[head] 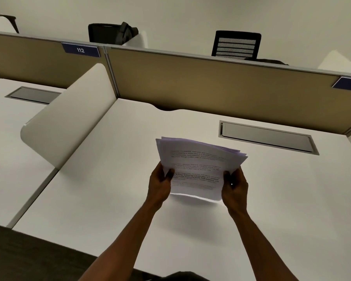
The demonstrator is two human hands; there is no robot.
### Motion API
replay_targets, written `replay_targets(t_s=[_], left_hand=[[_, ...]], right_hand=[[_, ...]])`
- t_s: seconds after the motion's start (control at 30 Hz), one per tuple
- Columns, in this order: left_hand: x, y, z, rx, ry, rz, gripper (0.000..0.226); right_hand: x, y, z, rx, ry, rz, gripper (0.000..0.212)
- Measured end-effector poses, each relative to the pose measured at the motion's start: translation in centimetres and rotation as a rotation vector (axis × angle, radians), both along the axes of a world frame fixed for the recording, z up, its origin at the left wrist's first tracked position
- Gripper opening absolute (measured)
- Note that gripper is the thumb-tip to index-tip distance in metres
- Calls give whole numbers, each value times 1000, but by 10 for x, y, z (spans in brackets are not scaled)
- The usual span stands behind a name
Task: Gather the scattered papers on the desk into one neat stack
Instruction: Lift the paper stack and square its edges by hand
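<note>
A bundle of several printed white papers (197, 165) stands nearly upright above the middle of the white desk (114, 199), its bottom edge close to the desktop. The top edges fan out unevenly at the upper right. My left hand (160, 183) grips the bundle's left side, thumb over the front sheet. My right hand (234, 187) grips the right side in the same way. No loose sheets lie elsewhere on the desk.
A grey cable-tray lid (267, 136) is set into the desk behind the papers. A tan partition (211, 86) closes the back. A white rounded divider (69, 118) stands on the left, with a neighbouring desk (6, 142) beyond. Black chairs (236, 44) show over the partition.
</note>
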State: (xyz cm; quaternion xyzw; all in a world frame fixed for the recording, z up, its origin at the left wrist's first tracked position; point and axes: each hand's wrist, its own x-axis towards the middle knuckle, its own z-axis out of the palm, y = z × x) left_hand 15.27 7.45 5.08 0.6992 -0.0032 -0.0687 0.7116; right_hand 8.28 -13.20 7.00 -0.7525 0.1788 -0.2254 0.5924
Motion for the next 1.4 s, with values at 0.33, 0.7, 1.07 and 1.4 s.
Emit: replay_targets(t_s=[0.33, 0.7, 1.07, 1.4], left_hand=[[-1, 2, -3, 39, -15, 17, 30], [-2, -14, -1, 85, -62, 38, 25], [-8, -20, -5, 182, -85, -26, 19], [-17, -26, -11, 195, -111, -26, 19]], right_hand=[[-8, 6, -25, 155, 107, 14, 27], [-5, 2, -20, 177, 75, -27, 30], [-8, -1, -22, 215, 115, -70, 35], [-17, -3, -26, 220, 122, -87, 38]])
